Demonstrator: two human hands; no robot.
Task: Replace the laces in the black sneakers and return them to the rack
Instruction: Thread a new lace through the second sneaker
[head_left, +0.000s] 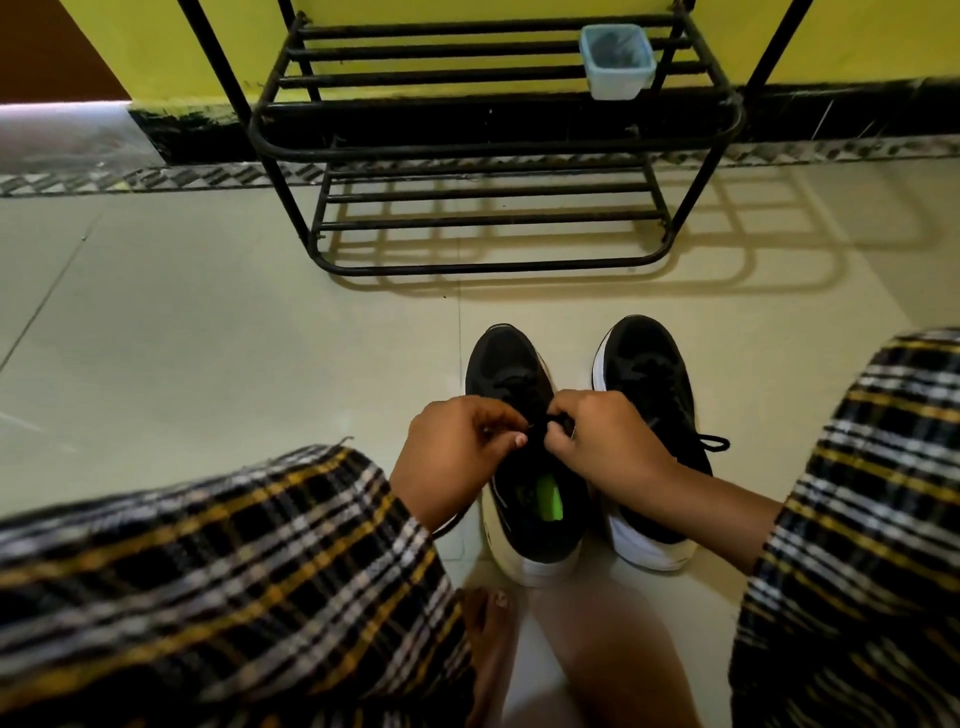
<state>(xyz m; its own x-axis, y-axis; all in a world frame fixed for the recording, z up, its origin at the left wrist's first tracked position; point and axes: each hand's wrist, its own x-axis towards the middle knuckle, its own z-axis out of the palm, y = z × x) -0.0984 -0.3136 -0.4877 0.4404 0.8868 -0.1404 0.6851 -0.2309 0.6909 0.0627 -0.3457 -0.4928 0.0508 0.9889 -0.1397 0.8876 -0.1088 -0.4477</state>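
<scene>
Two black sneakers with white soles stand side by side on the pale tiled floor, toes pointing at the rack. The left sneaker has a green insole patch showing in its opening (no brand mark or writing can be read on either shoe). Above its tongue both hands work a black lace: the left hand has fingers curled, thumb and fingertips pinched together on the lace, and the right hand has fingers bent and clamped on a loop of the same lace. The right sneaker stands just beside, partly behind the right wrist, with a lace end trailing off its outer side. Plaid sleeves cover both forearms. Well beyond the shoes stands a black metal rack against a yellow wall, with a small pale blue tub on its upper shelf.
</scene>
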